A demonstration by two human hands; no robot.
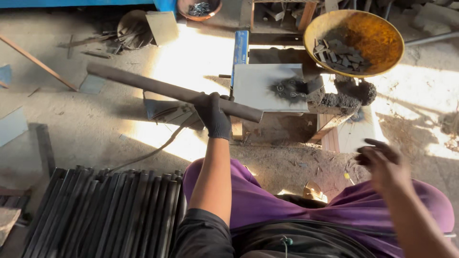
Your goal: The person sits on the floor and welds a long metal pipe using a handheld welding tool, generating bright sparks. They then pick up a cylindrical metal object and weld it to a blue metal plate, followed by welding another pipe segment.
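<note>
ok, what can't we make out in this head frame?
- Right hand: motion-blurred, head view; whether it holds anything is unclear.
- Small dark pieces in the yellow bowl: too small to identify.
- Left hand in a black glove covers part of the dark pipe.
- Stack of dark bars: cut off by the bottom edge.

Harsh sunlit patches, deep shadows, motion blur on the right hand.

Bare floor left open; stacked bars block lower left; yellow bowl crowds upper right.
</note>
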